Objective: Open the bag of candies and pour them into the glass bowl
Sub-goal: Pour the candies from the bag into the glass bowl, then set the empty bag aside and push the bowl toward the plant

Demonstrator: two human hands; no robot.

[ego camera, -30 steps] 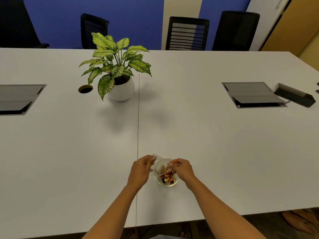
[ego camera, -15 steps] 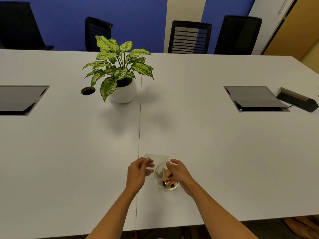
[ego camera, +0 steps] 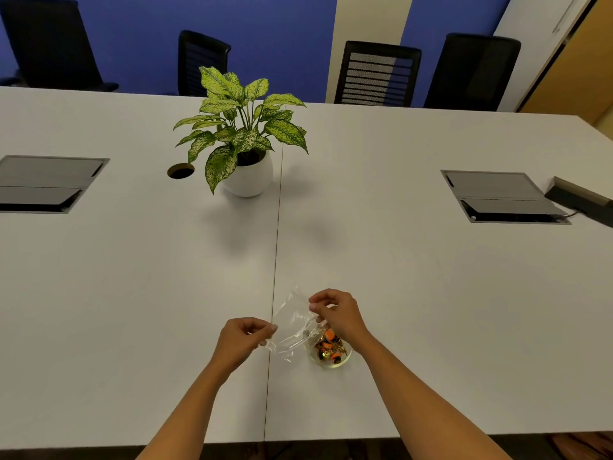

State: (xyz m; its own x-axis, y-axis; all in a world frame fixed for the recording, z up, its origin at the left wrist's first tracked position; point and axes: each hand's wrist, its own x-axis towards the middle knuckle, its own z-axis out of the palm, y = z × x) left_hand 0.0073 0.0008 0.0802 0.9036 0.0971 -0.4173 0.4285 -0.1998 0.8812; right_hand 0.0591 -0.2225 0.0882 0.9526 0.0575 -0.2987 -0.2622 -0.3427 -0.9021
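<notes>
Close to the table's [ego camera: 132,293] near edge, the glass bowl [ego camera: 331,358] holds the candies [ego camera: 328,343]. Above and left of it, the clear bag [ego camera: 293,323] is pinched at opposite corners by the left hand [ego camera: 240,341] and right hand [ego camera: 338,313]. Bare tabletop spreads all around. A potted plant [ego camera: 243,144] stands toward the far edge, with black chairs [ego camera: 376,74] and a blue wall behind.

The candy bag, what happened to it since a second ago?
The bag looks emptied and now hangs stretched between the left hand and the raised right hand, left of the glass bowl. The candies stayed in the bowl; the plant stayed put.
</notes>
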